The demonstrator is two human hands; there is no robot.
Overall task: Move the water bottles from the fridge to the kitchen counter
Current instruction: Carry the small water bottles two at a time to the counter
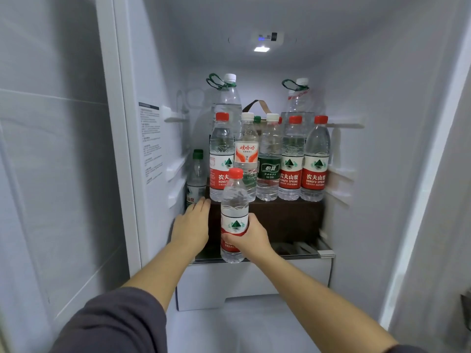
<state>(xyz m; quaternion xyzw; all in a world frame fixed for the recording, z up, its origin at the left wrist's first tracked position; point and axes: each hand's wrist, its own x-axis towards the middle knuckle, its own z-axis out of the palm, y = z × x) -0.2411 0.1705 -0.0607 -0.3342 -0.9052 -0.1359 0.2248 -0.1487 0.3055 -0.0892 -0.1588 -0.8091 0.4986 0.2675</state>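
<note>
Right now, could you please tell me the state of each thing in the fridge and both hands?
Red-capped clear plastic water bottle: capped, upright, gripped by the right hand.
Small green-capped clear bottle: capped, upright, standing.
Left hand: open, fingers straight, beside the small green-capped clear bottle.
Front row of clear bottles on the dark brown box: capped, upright.
Two large white-capped clear bottles behind: capped, upright.
White fridge ceiling light: on.
</note>
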